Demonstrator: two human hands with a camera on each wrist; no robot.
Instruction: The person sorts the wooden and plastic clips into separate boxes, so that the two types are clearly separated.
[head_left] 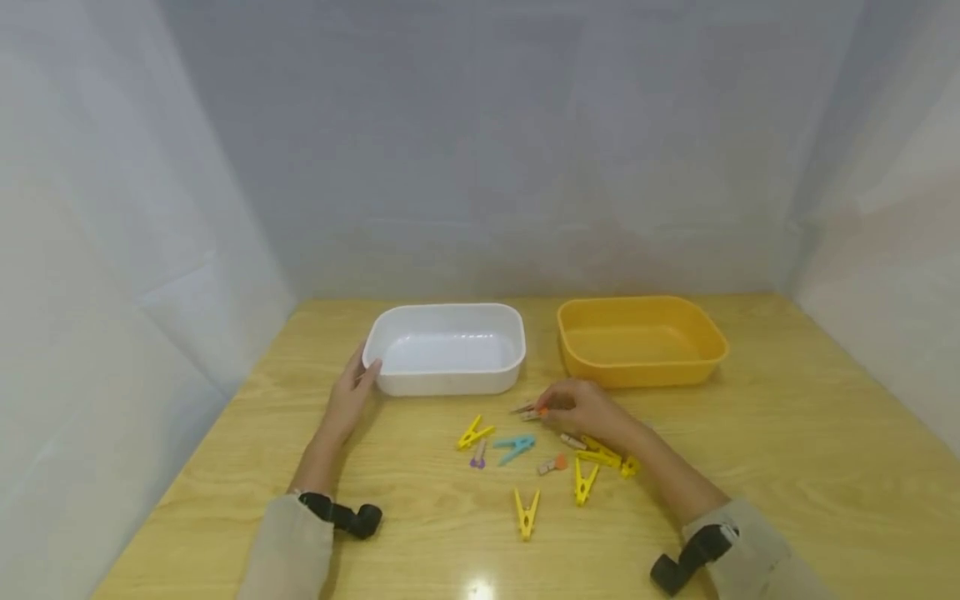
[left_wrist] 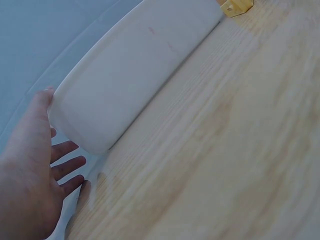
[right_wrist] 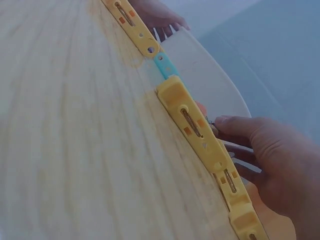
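**Hands at the white tub and the scattered pegs**

In the head view, the left hand (head_left: 351,398) sits left of centre, its straight fingers resting against the left end of the white tub (head_left: 447,347). The left wrist view shows the same contact: the thumb lies along the tub's (left_wrist: 132,70) rounded corner, and the other fingers (left_wrist: 67,167) are spread and relaxed beside it on the wooden table (left_wrist: 225,150).

The right hand (head_left: 585,410) is just right of centre in the head view, in front of the gap between the white tub and the yellow tub (head_left: 640,339). Its fingertips are closed in a pinch on a small wooden peg with an orange tip (head_left: 531,411), held just above the table. In the right wrist view the hand (right_wrist: 270,155) fills the lower right, fingers curled; the peg itself is mostly hidden there behind a yellow peg (right_wrist: 195,122) close to the lens.

The other pegs lie loose on the table in the lower middle of the head view: several yellow pegs (head_left: 527,512), a blue peg (head_left: 514,447), a small purple peg (head_left: 477,456) and a small orange-tipped one (head_left: 553,464). A few yellow ones lie partly under the right wrist.
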